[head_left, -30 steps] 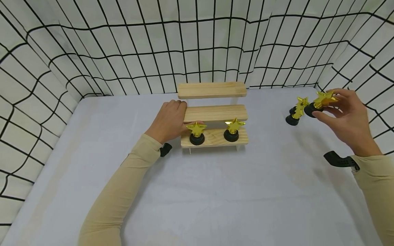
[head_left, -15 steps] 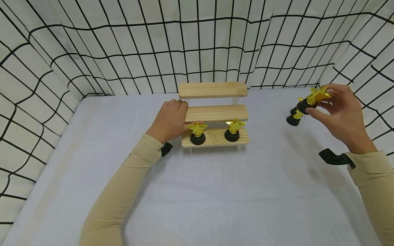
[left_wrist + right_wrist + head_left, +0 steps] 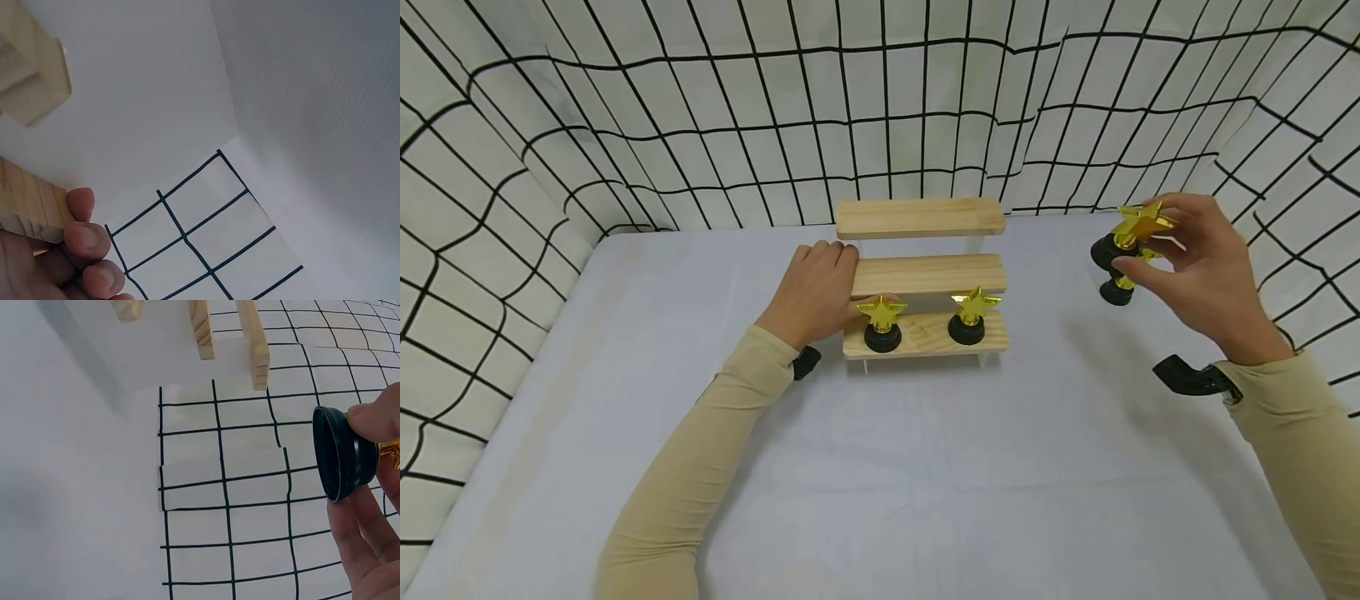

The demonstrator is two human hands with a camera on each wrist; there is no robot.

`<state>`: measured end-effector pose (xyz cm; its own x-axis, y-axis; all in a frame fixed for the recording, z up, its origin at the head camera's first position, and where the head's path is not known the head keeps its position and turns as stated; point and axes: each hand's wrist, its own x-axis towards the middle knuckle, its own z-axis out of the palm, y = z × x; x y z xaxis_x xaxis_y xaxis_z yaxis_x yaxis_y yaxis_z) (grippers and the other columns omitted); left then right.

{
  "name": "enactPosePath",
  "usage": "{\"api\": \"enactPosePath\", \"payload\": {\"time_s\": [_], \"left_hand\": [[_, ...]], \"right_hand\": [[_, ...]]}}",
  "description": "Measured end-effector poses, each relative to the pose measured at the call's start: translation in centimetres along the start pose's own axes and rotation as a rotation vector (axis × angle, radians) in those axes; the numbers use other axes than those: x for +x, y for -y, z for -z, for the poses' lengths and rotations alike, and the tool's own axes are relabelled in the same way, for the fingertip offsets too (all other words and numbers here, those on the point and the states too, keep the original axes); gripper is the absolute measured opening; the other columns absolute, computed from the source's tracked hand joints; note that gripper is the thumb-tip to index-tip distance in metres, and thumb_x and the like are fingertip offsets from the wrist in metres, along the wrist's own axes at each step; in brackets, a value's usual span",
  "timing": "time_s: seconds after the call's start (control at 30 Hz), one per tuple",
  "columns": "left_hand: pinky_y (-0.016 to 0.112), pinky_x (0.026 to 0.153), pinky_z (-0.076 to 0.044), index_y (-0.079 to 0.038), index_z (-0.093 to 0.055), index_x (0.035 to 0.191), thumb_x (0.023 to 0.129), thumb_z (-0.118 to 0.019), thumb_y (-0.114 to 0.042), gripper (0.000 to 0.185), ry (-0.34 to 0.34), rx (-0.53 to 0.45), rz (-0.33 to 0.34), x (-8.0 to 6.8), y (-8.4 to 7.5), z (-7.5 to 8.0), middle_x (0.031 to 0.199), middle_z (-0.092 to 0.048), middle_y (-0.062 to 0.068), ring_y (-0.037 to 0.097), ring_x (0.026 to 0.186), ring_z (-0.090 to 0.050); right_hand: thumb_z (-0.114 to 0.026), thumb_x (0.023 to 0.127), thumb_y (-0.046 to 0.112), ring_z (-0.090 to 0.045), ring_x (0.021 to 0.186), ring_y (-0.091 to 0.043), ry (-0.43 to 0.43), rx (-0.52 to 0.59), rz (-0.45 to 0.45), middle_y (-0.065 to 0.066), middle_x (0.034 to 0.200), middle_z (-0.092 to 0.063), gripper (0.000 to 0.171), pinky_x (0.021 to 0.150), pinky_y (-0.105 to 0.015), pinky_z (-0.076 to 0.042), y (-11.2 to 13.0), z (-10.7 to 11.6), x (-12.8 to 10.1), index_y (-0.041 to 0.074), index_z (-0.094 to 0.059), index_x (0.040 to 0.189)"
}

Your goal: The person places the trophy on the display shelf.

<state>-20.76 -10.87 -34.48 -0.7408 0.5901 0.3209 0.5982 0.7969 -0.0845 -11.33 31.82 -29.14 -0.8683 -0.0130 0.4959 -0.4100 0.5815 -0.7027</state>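
Observation:
My left hand [image 3: 816, 292] grips the left end of the middle board of a three-tier wooden shelf [image 3: 928, 275]; its fingers curl round the board's end in the left wrist view. Two gold star trophies with round black bases stand upright on the bottom tier, a left one [image 3: 882, 323] and a right one [image 3: 973, 317]. At the right, my right hand [image 3: 1198, 271] holds another star trophy [image 3: 1138, 223] tilted above the table, and its hollow black base [image 3: 344, 453] shows in the right wrist view. Behind that trophy another star trophy [image 3: 1117, 292] stands on the table, partly hidden.
A white cloth covers the table [image 3: 895, 467]. White walls with a black grid [image 3: 902, 117] rise behind it and at both sides. The shelf's top [image 3: 920, 218] and middle boards bear no trophies.
My right hand has moved left and slightly back with its trophy, passing over the trophies standing at the right. The left hand stays on the shelf.

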Motion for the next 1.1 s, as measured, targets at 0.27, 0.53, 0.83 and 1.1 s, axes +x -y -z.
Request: {"api": "enactPosePath", "payload": {"time_s": [0.27,0.53,0.83,1.1], "left_hand": [[0.043,0.079,-0.042,0.0,-0.058,0.111,0.092,-0.067,-0.064,0.068,-0.012,0.0,-0.004,0.0,0.0,0.0,0.098,-0.065,0.015,0.031,0.083,-0.055],[0.042,0.077,-0.041,0.002,-0.058,0.114,0.092,-0.065,-0.066,0.072,-0.015,0.004,-0.007,0.0,-0.1,0.0,0.102,-0.066,0.016,0.032,0.086,-0.056],[0.042,0.077,-0.042,0.003,-0.058,0.116,0.092,-0.066,-0.064,0.071,-0.023,0.01,-0.01,0.1,-0.2,0.0,0.104,-0.067,0.017,0.032,0.087,-0.058],[0.042,0.076,-0.042,0.002,-0.059,0.113,0.092,-0.065,-0.066,0.072,-0.026,0.009,-0.008,0.0,0.0,-0.1,0.102,-0.067,0.017,0.032,0.085,-0.058]], "right_hand": [[-0.076,0.077,-0.021,-0.061,0.117,-0.006,0.048,0.002,0.021,0.012,0.135,-0.056,0.076,0.099,-0.006,-0.047,1.1,-1.5,1.0,0.006,-0.049,0.143],[-0.078,0.075,-0.021,-0.061,0.117,-0.003,0.072,-0.01,0.083,0.016,0.134,-0.054,0.076,0.101,-0.007,-0.047,2.3,-3.1,1.8,0.004,-0.05,0.141],[-0.078,0.073,-0.023,-0.062,0.115,-0.003,0.108,0.006,0.138,0.015,0.132,-0.055,0.075,0.101,-0.009,-0.048,3.4,-4.4,2.5,0.0,-0.05,0.139],[-0.078,0.075,-0.021,-0.063,0.116,-0.006,0.136,0.05,0.133,0.014,0.129,-0.055,0.072,0.102,-0.011,-0.049,4.2,-5.7,2.9,0.0,-0.05,0.137]]}}
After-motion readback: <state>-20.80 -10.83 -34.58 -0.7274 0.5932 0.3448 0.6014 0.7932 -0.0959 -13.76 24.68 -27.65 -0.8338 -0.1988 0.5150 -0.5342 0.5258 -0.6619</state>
